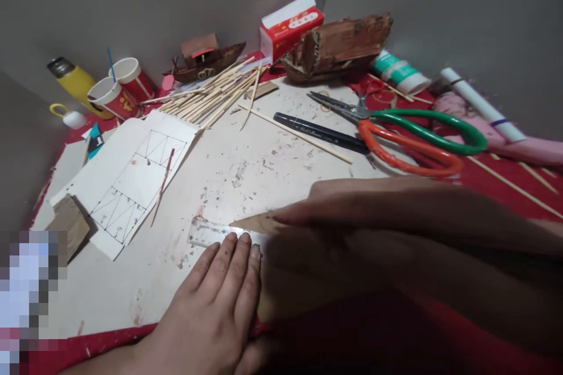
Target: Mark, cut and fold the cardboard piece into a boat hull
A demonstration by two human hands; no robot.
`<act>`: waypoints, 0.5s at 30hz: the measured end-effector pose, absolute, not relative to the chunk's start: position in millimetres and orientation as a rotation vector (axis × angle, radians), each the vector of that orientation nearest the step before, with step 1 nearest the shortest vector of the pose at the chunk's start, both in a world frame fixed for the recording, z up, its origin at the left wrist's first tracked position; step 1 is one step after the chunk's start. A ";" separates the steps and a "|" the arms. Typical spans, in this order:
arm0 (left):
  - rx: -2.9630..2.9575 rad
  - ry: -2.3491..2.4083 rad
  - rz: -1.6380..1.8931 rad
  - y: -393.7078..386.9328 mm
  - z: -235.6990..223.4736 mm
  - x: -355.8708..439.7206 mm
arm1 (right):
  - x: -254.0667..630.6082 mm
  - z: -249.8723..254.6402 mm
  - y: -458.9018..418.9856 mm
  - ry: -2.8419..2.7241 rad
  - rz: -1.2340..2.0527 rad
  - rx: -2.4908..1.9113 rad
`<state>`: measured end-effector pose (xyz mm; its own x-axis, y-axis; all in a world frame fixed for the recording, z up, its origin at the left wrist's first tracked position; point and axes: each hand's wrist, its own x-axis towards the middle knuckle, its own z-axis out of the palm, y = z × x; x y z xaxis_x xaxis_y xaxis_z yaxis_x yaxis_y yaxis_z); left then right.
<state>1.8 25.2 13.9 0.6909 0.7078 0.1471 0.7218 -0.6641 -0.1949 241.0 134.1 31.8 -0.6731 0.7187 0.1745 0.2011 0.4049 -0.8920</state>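
Note:
My left hand point(220, 293) lies with fingers stretched out on a clear ruler point(206, 233), pressing it down. The ruler rests along a brown piece of cardboard point(253, 222), whose pointed end shows beyond it. My right hand point(325, 208) is over the cardboard, its fingertips near the upper edge. Its fingers look closed, but deep shadow hides what they hold, if anything. A pale board point(153, 281) lies beneath, marked with scraps and smudges.
Left lies a paper with a truss drawing point(132, 176) beside a cardboard scrap point(70, 225). Wooden sticks point(211, 94), a black marker point(321, 133) and large scissors point(396, 129) lie ahead. Behind stand two model boats point(347, 47), cups point(132, 79), a yellow bottle point(77, 82) and a red box point(290, 26).

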 end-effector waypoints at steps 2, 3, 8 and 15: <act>-2.671 -1.163 -0.085 23.2 10.5 2.3 | 224.7 34.8 135.8 -2.070 1.296 -0.726; -2.666 -1.189 -0.100 22.2 7.8 2.8 | 217.1 34.5 138.2 -2.065 1.341 -0.691; -2.642 -1.323 -0.230 18.3 -4.2 6.0 | 190.9 22.7 149.0 -2.003 1.657 -0.741; -2.636 -1.235 -0.153 20.0 1.9 7.2 | 189.4 1.4 145.8 -1.966 1.748 -0.823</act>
